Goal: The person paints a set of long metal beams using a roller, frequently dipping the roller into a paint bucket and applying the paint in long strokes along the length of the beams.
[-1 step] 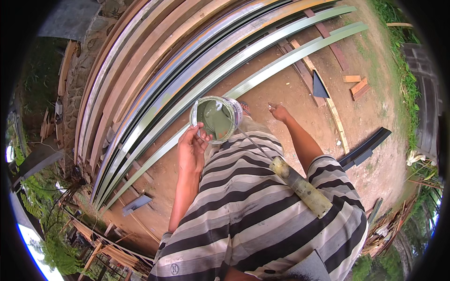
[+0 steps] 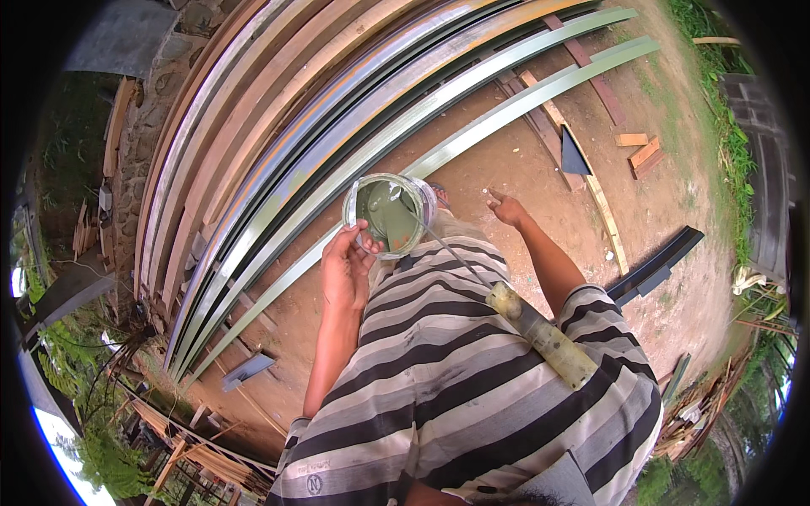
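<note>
My left hand point(image 2: 346, 253) grips the near left rim of a clear plastic bucket point(image 2: 353, 202) in front of my body. Grey-green paint point(image 2: 390, 212) lies inside it. From the bucket a thin metal rod leads back toward me to a thick, yellowish, paint-stained cylinder point(image 2: 540, 333), like part of a paint roller; the end in the bucket is hard to make out. My right hand point(image 2: 508, 209) hangs over the ground to the right, apart from the bucket. Its fingers are partly curled, with a tiny whitish speck at the fingertips that I cannot make out.
Long green-painted metal beams point(image 2: 498, 72) and wooden beams point(image 2: 253, 101) lie side by side ahead and to the left. Right of them are a wooden batten point(image 2: 603, 207), short wood offcuts point(image 2: 645, 156) and a dark metal piece point(image 2: 658, 266) on the dirt ground. Grass borders the far right.
My right hand has turned and shifted slightly, and its fingers look a little less pressed together. My left hand holds the bucket in almost the same place.
</note>
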Available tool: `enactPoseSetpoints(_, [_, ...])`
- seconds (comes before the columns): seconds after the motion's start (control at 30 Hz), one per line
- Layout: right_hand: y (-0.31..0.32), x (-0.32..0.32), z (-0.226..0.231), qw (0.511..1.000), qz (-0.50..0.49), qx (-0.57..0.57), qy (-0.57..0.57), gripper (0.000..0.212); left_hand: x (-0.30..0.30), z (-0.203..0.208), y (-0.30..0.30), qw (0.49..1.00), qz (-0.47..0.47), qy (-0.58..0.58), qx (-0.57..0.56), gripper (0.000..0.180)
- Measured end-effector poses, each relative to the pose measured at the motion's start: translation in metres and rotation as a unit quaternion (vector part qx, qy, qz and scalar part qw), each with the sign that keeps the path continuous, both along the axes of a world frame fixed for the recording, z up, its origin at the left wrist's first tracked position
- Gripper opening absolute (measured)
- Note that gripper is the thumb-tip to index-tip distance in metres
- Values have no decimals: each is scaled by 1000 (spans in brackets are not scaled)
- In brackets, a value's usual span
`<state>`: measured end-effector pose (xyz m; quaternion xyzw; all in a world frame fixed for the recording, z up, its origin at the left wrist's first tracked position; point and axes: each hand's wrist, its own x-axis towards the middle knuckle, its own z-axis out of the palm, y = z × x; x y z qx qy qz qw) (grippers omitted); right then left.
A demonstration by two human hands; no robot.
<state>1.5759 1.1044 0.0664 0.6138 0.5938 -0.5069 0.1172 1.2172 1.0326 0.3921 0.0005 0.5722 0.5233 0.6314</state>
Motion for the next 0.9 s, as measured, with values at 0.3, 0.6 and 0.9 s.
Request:
enactPoseSetpoints(0.3, [-104, -21, 219, 786, -461, -267, 315, 70, 19, -39, 22, 998, -52, 19, 3, 26])
enactPoseSetpoints(0.6, [27, -5, 271, 953, -196, 13, 231, 53, -1, -57, -6, 998, 43, 49, -25, 20])
enactPoseSetpoints(0.9, [45, -71, 173, 983, 35, 100, 147, 33, -24, -72, -68, 981, 165, 61, -80, 22])
